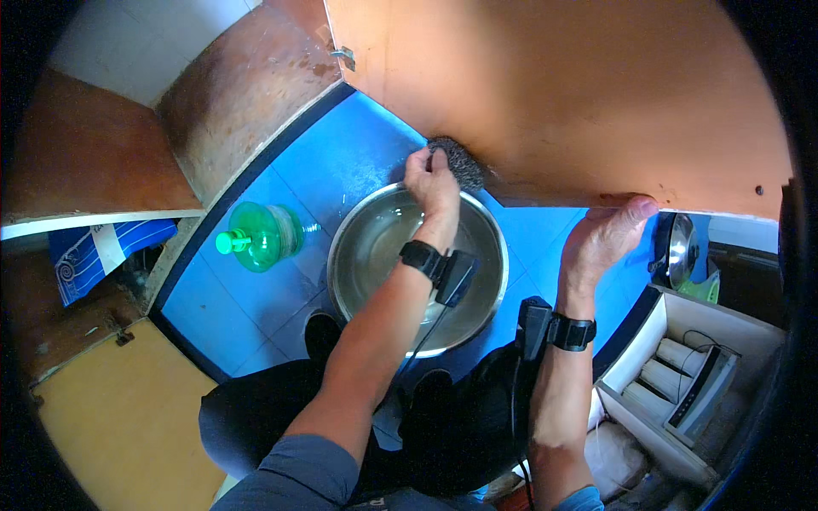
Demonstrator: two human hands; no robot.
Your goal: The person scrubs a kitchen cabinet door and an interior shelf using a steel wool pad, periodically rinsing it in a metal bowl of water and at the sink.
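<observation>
My left hand (436,182) holds a grey wire scourer (461,165) against the lower edge of an open wooden cabinet door (562,102). Below this hand, a round stainless steel basin (377,255) stands on the blue tiled floor (236,319), with what looks like clear water in it. My right hand (604,239) grips the same door's lower edge farther right; part of its fingers is hidden at the edge. Dark stains mark the wood near both hands. Each wrist wears a black strap with a small box and cable.
Left of the basin is a green plastic bottle (265,236). An open cabinet (96,153) holds a blue patterned packet (108,249). At right, an open drawer (664,358) contains a white device with several cylinders. A lidded pan (680,249) stands behind it. My knees flank the basin's near side.
</observation>
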